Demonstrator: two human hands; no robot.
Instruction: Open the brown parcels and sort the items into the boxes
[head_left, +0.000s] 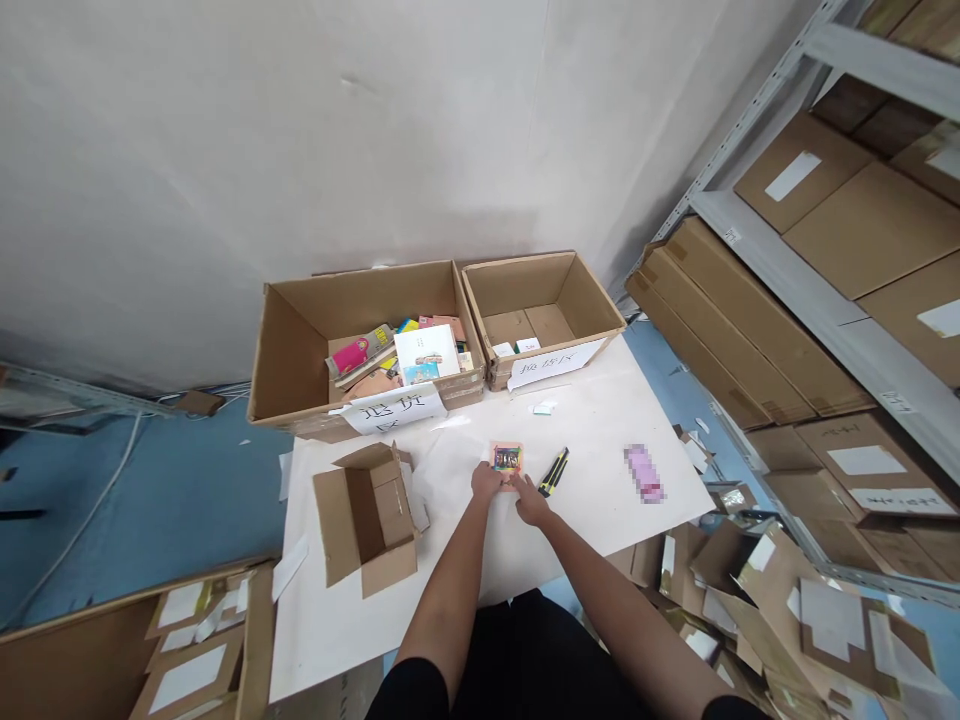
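A small square, pink-edged packet (508,458) with a colourful, dark-centred picture lies on the white-covered table. The fingers of my left hand (487,482) are closed on its near left corner. My right hand (531,502) holds its near right edge, the fingers bent over it. Just right of the packet lies a yellow-green and black box cutter (554,472). To the left stands an opened small cardboard box (379,515), its flaps spread. What the packet contains is too small to make out.
At the table's back stand a large carton (292,345) of books and packets and a smaller carton (555,280) holding small white boxes. A blurred pink item (643,473) lies to the right. Shelves of cartons (862,210) rise at right; flattened cardboard (780,600) is heaped below.
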